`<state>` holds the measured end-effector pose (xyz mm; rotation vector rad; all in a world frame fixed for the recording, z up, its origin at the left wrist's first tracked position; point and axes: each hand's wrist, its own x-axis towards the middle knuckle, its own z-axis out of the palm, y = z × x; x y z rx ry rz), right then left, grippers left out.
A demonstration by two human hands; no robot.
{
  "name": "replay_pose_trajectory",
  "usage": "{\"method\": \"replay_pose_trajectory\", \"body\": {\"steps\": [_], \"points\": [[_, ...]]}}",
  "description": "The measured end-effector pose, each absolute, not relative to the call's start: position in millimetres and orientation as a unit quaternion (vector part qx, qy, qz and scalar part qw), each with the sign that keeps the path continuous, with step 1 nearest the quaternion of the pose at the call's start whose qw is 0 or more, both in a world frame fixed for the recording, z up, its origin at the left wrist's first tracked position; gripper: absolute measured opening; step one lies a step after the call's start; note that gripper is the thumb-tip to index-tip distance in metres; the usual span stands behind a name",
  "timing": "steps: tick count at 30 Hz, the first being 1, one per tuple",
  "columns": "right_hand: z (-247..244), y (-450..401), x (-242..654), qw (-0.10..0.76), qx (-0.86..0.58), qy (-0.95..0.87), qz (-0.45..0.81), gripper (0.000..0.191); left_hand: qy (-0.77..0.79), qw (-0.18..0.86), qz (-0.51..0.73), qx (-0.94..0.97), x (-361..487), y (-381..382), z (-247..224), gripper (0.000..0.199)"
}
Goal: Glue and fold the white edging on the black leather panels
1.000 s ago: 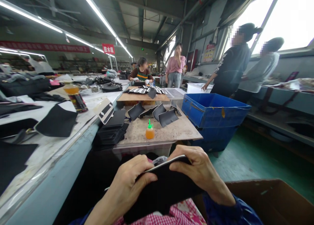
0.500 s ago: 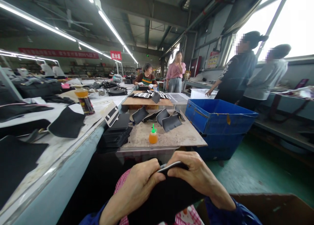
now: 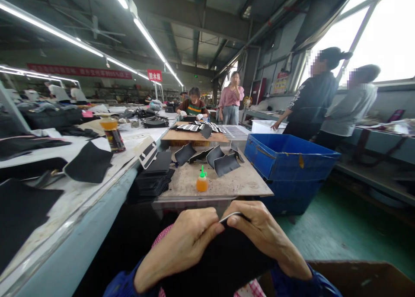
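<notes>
A black sheet piece with a pale edge (image 3: 233,258) hangs over my lap, gripped along its top by both hands. My left hand (image 3: 194,234) pinches that edge between thumb and curled fingers. Close beside it, my right hand (image 3: 256,228) grips the same edge, thumb on the near side. Just beyond stands a small bottle of orange liquid with a green spout (image 3: 202,182), upright on a worn board (image 3: 184,182). Several curved black pieces (image 3: 225,164) lie behind the bottle. A stack of black sheets (image 3: 154,178) sits at the board's left.
On the left is a long white-topped table (image 3: 97,197) with black pieces and a larger bottle (image 3: 113,135). A blue bin (image 3: 288,167) stands at right, a cardboard box (image 3: 359,273) lower right. A co-worker in white gloves (image 3: 194,104) sits opposite; other people stand behind.
My left hand has moved a little to the right along the pale edge, closer to my right hand. Both hands keep hold of the black piece.
</notes>
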<state>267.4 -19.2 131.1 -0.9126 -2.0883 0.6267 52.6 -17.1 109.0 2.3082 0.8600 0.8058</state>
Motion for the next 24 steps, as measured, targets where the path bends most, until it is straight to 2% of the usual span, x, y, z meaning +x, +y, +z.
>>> {"method": "replay_pose_trajectory", "body": {"steps": [4,9,11,17,24], "points": [[133,-17,282,0.411,-0.425,-0.774,0.227,0.048,0.346,0.271,0.307,0.844,30,-19,104,0.041],[133,-17,287,0.419,-0.450,-0.755,0.227,0.045,0.326,0.141,0.405,0.842,24,-24,92,0.040],[132,-18,287,0.414,-0.454,-0.754,0.229,0.045,0.312,0.119,0.414,0.847,24,-25,89,0.040],[127,-17,292,0.404,-0.493,-0.741,0.210,0.047,0.322,0.141,0.406,0.843,4,-30,76,0.032],[120,-11,286,0.389,-0.464,-0.771,0.198,0.046,0.341,0.238,0.396,0.819,-8,-37,63,0.046]]}}
